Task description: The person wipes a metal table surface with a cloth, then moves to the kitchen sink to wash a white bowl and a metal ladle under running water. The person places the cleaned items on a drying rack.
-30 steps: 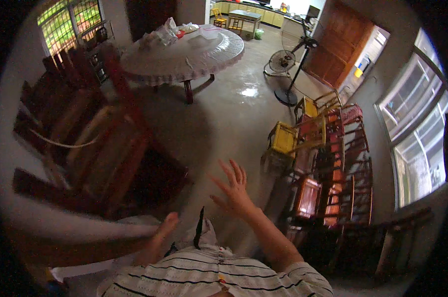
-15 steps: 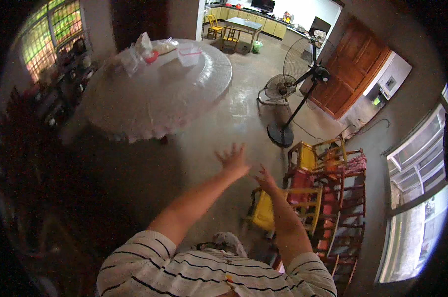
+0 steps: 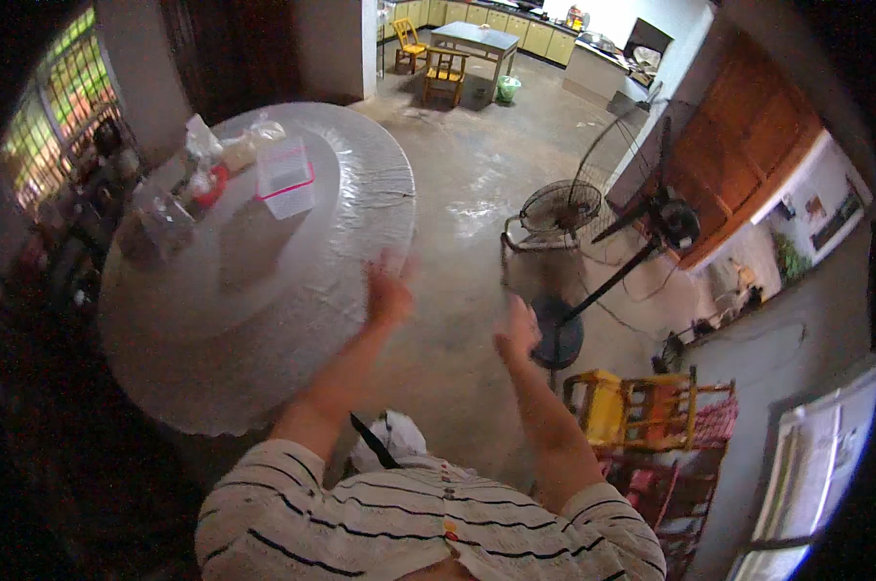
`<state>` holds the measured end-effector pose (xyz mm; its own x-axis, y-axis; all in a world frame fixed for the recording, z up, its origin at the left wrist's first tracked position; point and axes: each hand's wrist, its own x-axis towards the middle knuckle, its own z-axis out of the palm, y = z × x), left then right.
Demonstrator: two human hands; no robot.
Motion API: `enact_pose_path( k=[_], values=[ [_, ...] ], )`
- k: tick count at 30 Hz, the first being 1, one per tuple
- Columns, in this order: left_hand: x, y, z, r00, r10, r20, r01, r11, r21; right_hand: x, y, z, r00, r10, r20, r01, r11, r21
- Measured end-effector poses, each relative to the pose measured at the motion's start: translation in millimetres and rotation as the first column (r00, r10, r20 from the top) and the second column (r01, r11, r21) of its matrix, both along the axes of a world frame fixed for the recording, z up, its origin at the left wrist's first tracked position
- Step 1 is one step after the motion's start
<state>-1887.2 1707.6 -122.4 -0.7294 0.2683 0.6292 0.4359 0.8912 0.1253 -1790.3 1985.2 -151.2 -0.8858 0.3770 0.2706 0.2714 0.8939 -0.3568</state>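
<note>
Both of my arms reach forward over the floor, and neither hand holds anything I can see. My left hand (image 3: 389,293), smeared by motion, has its fingers stretched out and apart. It is nearest the right edge of a round table (image 3: 254,358) under a shiny clear cover. My right hand (image 3: 520,331) points forward with the fingers extended, somewhat blurred. Behind it in the picture stands the dark round base (image 3: 557,332) of a standing fan. A clear plastic box with a pink rim (image 3: 287,177) sits on the table, beside a red bowl (image 3: 208,184) and plastic bags (image 3: 162,218).
The tilted standing fan (image 3: 672,221) and a low floor fan (image 3: 561,208) are at right, with cords on the floor. Stacked yellow and red wooden chairs (image 3: 641,407) line the right wall. Farther off are a kitchen table (image 3: 476,37), yellow chairs (image 3: 445,76) and a green bin (image 3: 507,89).
My view has shifted forward, bringing the table and fans closer. My hands have moved apart, the left one toward the table. The stacked chairs appear lower in the picture.
</note>
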Motion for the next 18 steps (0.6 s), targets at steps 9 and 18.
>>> enact_pose_path(
  k=[9, 18],
  values=[
    [-343.6, -127.3, -21.4, 0.544, 0.831, -0.117, -0.676, 0.516, 0.527, -427.3, -103.9, 29.2, 0.685, 0.726, -0.059, -0.512, 0.537, 0.670],
    [-622.8, 242.8, 22.9, 0.849, -0.226, 0.477, 0.258, 0.966, 0.000, -806.7, 130.7, 11.5, 0.939, 0.012, 0.344, -0.086, 0.976, 0.201]
  ],
)
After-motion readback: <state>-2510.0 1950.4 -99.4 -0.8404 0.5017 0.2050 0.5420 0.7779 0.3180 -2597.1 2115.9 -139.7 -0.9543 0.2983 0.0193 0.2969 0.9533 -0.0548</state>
